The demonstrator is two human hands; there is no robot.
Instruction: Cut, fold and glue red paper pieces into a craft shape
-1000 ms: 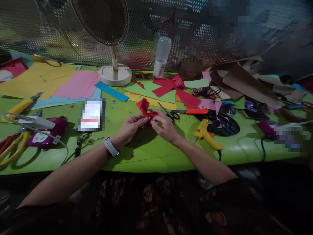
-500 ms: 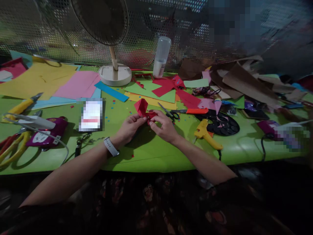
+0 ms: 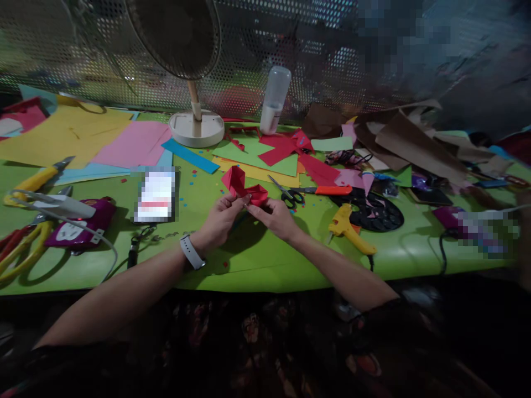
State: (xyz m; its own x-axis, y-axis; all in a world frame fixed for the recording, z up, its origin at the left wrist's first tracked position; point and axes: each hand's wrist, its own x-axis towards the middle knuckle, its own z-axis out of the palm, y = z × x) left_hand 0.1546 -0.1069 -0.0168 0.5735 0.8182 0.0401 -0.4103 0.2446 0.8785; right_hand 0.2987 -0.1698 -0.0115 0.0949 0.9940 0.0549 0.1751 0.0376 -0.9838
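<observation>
A folded red paper piece (image 3: 235, 181) with pointed, faceted lobes is held between my two hands above the green table (image 3: 257, 260). My left hand (image 3: 226, 216) pinches its lower left side between thumb and fingers. On the lower right, my right hand (image 3: 277, 216) grips the same piece, its thumb near the left thumb at the middle. The fingers behind the paper are hidden. Just beyond my right hand lie black-handled scissors (image 3: 290, 196) and a cutter with an orange handle (image 3: 332, 190).
A yellow glue gun (image 3: 350, 229) lies to the right by a black palette-like tray (image 3: 385, 213). On the left are a phone (image 3: 156, 194) and a purple pouch (image 3: 89, 224). Behind stand a fan (image 3: 197, 130) and a bottle (image 3: 274, 102). Coloured paper sheets (image 3: 133, 143) cover the back.
The red paper has turned and opened out to the right, showing a second lobe. My right hand has shifted slightly right and down, its fingers now under and behind the piece.
</observation>
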